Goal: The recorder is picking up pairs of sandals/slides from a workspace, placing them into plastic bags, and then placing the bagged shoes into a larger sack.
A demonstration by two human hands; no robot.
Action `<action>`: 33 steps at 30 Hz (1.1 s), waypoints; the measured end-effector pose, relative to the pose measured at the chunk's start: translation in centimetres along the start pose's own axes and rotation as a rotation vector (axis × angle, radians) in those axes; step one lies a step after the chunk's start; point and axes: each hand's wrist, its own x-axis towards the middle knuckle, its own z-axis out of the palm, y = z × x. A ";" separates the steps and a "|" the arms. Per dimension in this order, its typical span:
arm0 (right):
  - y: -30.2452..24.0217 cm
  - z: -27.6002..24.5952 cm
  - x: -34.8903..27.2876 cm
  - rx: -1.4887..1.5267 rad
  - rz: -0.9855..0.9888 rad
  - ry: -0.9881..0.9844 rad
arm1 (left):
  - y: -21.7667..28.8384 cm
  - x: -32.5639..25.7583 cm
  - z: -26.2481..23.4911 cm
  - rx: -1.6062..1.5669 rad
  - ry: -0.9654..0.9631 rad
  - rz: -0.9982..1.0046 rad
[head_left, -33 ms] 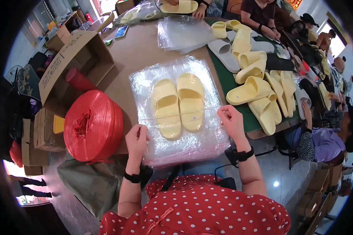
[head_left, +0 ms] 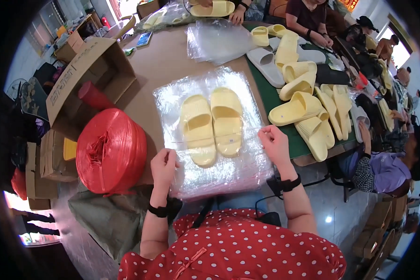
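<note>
A pair of pale yellow slide slippers (head_left: 199, 122) lies side by side inside a clear plastic bag (head_left: 233, 175), toes pointing away from me. The bag rests on a stack of similar clear bags with pinkish-red strips along the near edge. Across the slippers' heels runs the straight edge of the bag's plastic. At the left end of this edge my left hand (head_left: 164, 167) is closed in a pinch on the bag. My right hand (head_left: 274, 144) pinches it at the right end, slightly farther from me. The plastic between the fingertips is hard to see.
A large roll of red plastic twine (head_left: 109, 151) stands at left, before an open cardboard box (head_left: 86, 81) with a red cylinder. More clear bags (head_left: 219, 41) lie at the far side. Yellow and grey slippers (head_left: 296, 108) heap on green cloth at right. Other people work around the table.
</note>
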 end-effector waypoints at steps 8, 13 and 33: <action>-3.6 3.2 -2.7 -0.471 -0.817 0.199 | 0.3 -0.3 0.6 0.135 0.035 -0.101; -3.2 7.6 -3.5 -0.566 -0.805 -0.329 | 3.3 -0.9 0.9 0.416 0.026 -0.114; 1.5 4.2 -2.0 -0.603 -0.450 -0.138 | 1.9 -0.5 5.7 0.800 -0.328 0.452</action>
